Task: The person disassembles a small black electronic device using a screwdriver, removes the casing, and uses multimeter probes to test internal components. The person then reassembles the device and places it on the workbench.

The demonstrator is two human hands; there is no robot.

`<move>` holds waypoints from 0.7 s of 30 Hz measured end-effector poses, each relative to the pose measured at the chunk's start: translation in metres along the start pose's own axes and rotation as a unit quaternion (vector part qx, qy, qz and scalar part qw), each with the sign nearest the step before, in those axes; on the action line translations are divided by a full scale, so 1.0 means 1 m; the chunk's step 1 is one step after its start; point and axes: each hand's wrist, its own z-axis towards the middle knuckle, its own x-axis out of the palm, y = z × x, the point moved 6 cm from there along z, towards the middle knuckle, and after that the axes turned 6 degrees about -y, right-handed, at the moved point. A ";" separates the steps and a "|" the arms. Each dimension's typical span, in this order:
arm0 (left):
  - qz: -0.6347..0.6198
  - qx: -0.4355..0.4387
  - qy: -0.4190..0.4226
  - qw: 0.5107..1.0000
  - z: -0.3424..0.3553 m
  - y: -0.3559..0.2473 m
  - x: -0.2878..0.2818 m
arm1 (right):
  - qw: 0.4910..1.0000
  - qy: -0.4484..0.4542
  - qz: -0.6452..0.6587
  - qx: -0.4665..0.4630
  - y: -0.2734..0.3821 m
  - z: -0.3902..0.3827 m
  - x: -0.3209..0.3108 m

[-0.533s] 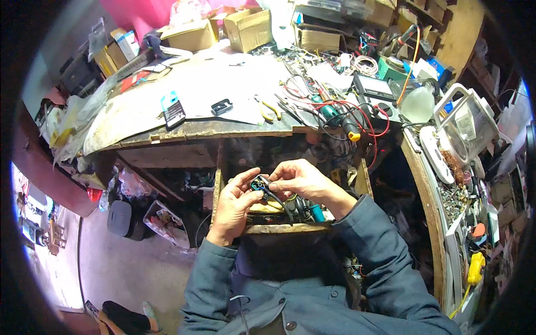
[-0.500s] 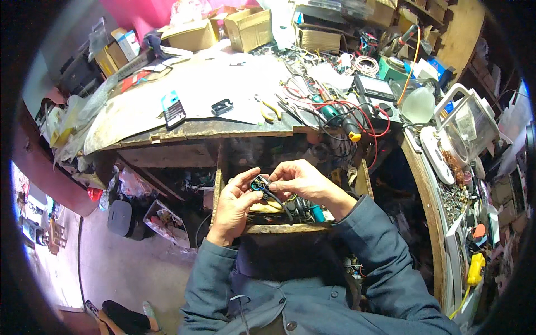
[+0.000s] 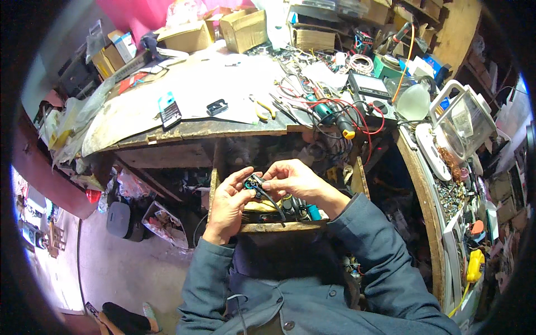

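Above an open wooden drawer [image 3: 285, 227], my left hand [image 3: 224, 206] grips a small dark device [image 3: 254, 185] with teal and metallic parts showing inside. A thick black cable-like piece [image 3: 272, 202] hangs from it toward the drawer's front. The fingers of my right hand [image 3: 301, 183] are pinched together at the device's right edge; whether they hold a separate small part is hidden. Under my hands the drawer holds dark cables, a yellowish piece and a teal cylinder [image 3: 314, 212].
On the bench [image 3: 223, 84] lie a small black case [image 3: 217, 107], yellow-handled pliers [image 3: 262, 108], a blue-and-black package [image 3: 169, 109] and a teal tool [image 3: 324, 113] among red and black wires. A clear container [image 3: 468, 120] stands at right; a grey bin [image 3: 119, 219] is on the floor.
The view has shifted slightly, moving the whole scene a little to the left. Both hands keep almost the same grip on the device.
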 end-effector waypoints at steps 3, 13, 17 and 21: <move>0.002 -0.002 -0.016 1.000 -0.002 -0.002 -0.002 | 1.000 0.009 0.010 -0.002 -0.001 0.001 0.005; -0.001 0.014 -0.026 1.000 -0.002 -0.002 -0.004 | 1.000 -0.001 0.021 -0.006 -0.002 0.001 0.004; 0.008 0.022 -0.039 0.999 -0.002 -0.002 -0.005 | 0.999 -0.005 0.034 -0.012 -0.007 0.004 0.003; 0.010 0.031 -0.048 0.998 -0.001 0.001 -0.008 | 0.999 -0.031 0.030 -0.032 -0.001 0.002 0.004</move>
